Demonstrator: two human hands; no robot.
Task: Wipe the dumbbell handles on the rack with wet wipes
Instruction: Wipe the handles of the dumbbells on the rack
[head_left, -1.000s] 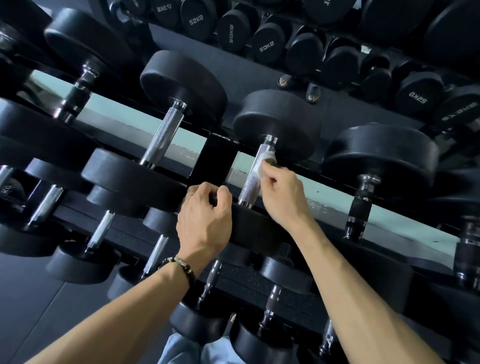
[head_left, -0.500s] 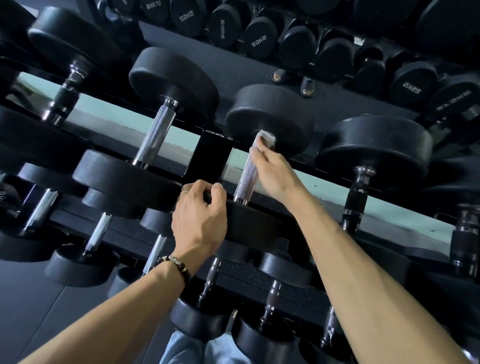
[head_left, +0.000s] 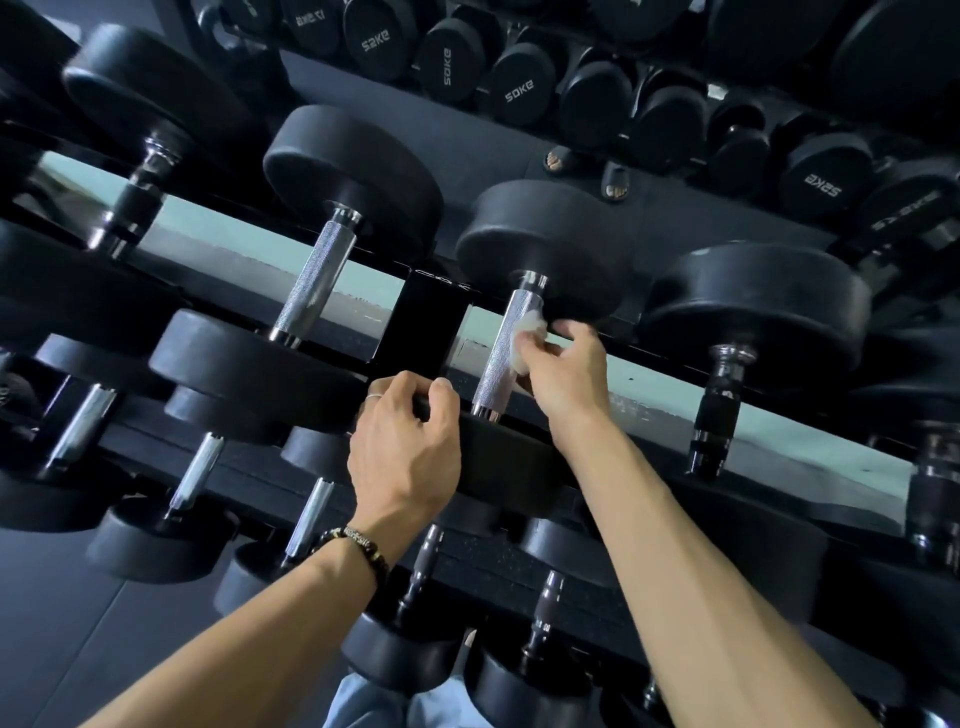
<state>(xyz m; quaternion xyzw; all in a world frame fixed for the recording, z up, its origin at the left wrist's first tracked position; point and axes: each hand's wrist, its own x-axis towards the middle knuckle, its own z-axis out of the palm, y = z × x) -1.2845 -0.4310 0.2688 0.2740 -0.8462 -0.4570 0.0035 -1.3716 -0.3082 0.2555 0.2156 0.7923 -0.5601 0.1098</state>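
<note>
Forearms reach up from the bottom edge of the view toward a black steel dumbbell rack (head_left: 423, 317), above a patch of pale blue trouser fabric (head_left: 358, 701). Nearest, along the rack's lower tier, small black dumbbells with slim chrome handles (head_left: 195, 475) lie side by side. The left wrist wears a dark beaded bracelet (head_left: 358, 545). Above it the left hand (head_left: 402, 457) has its fingers curled over the top edge of the near black rubber head (head_left: 498, 467) of the middle-tier dumbbell, gripping it; a thin ring shows on one finger. From that head a knurled silver steel handle (head_left: 501, 358) runs up and away to the far round black head (head_left: 545, 249). The right hand (head_left: 563, 371) sits against the handle's right side near its upper end, fingers bent and pinching a crumpled white wet wipe (head_left: 530, 332) pressed to the metal; how far the wipe wraps round the bar is hard to tell. Left of it on the same tier, past the rack's black upright, a second dumbbell with a bare knurled silver handle (head_left: 317, 280) rests, and to the right one with a dark handle (head_left: 719, 400). Beyond the tier a mirror reflects rows of black dumbbell ends (head_left: 519, 83) with reversed white lettering, and two sandalled feet (head_left: 615, 182)
</note>
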